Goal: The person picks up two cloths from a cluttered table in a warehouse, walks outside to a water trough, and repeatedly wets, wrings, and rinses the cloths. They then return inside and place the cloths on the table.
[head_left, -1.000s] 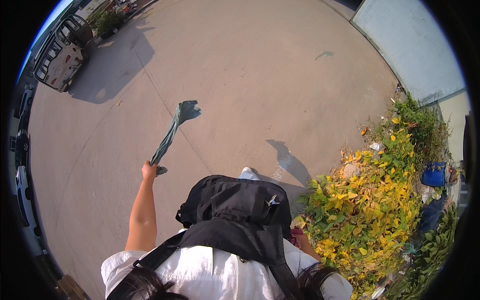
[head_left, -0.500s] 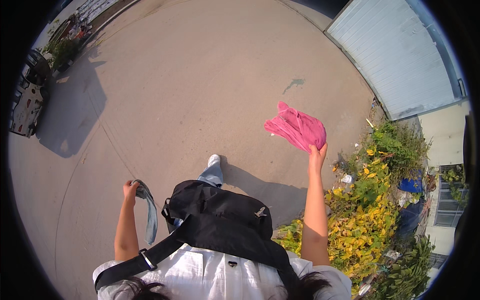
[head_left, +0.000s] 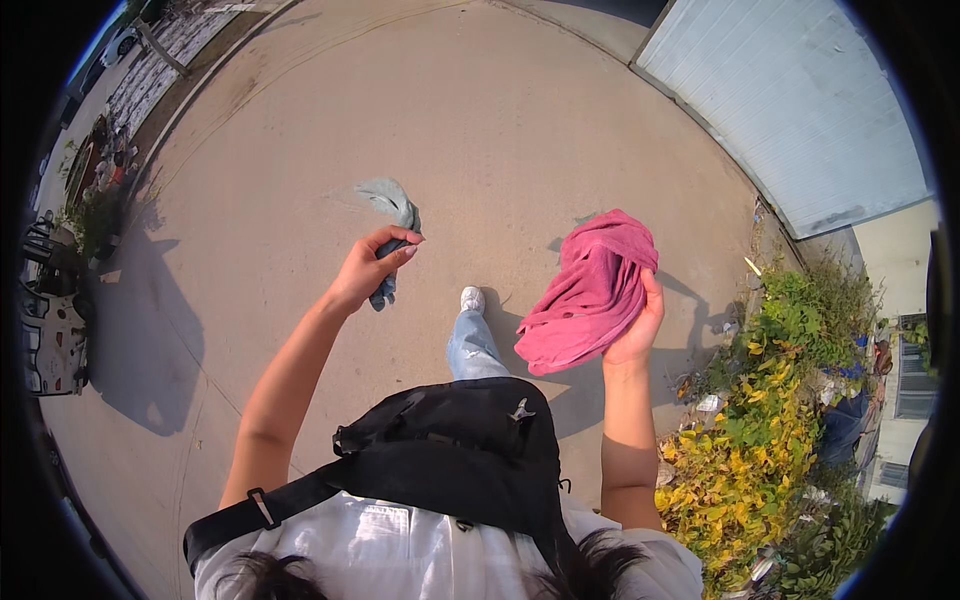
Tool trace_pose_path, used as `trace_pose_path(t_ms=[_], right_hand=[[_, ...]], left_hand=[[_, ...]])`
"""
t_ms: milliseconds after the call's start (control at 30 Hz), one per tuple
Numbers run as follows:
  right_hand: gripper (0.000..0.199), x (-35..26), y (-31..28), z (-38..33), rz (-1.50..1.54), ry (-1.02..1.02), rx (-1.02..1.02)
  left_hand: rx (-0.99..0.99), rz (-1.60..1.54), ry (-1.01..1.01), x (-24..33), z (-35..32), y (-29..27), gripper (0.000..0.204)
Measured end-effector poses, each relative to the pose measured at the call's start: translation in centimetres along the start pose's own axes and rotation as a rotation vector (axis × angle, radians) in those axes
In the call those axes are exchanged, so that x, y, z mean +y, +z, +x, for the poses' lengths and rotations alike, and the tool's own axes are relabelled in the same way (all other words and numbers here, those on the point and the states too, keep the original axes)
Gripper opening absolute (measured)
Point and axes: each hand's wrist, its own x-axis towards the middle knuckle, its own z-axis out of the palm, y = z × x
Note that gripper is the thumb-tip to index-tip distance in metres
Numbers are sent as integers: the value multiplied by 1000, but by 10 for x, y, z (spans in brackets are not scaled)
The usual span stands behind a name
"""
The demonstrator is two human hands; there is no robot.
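Since half a second earlier, both arms had come up and inward: the left hand (head_left: 368,270), which had hung low beside the hip, was now raised in front of the body, and the right hand (head_left: 636,325) had drawn its cloth closer in toward the chest.

I saw the left hand curled shut around a small grey-blue cloth (head_left: 392,215). The fingers (head_left: 398,243) wrapped over its middle, so one crumpled end stood up above the knuckles and a short darker end poked out below the palm. That cloth was held in the air over the concrete pavement (head_left: 480,120), well apart from the other one.

My view of the right hand showed it gripping a larger pink towel (head_left: 592,290) from underneath and behind. The thumb pressed against the towel's right edge while the remaining fingers were buried in the folds, so I could not tell how tightly they closed. The towel hung bunched and drooping to the left of the wrist, above a black bag (head_left: 450,455) strapped across the chest.

Between the two hands, a jeans leg and a white shoe (head_left: 471,298) stepped forward on the pavement. Yellow-green plants (head_left: 740,460) lined the right side, near a pale corrugated wall (head_left: 800,110).
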Motion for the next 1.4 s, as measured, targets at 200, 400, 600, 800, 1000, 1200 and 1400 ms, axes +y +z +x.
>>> trace_pose_path(t_ms=[200,400,600,800,1000,1200,1400], right_hand=[[54,-58,105,226,167,125,-222],[55,-96,182,509,220,56,-462],[58,-146,246,803,204,29,-616],[61,-252,257,1019,7,-157,-308],[62,-401,153,1194,-466,131,-355],[62,-476,67,1443,-2048,17,241],[62,-527,97,1695,-1833,120,-5]], left_hand=[[-63,-38,22,126,240,-2,41],[-431,-374,183,199,484,7,75],[-826,-296,194,281,740,-11,78],[-787,-318,72,431,961,-48,59],[-530,-118,171,540,1231,-56,33],[-248,47,344,671,1495,-13,27],[-117,1100,610,797,1757,33,30]])
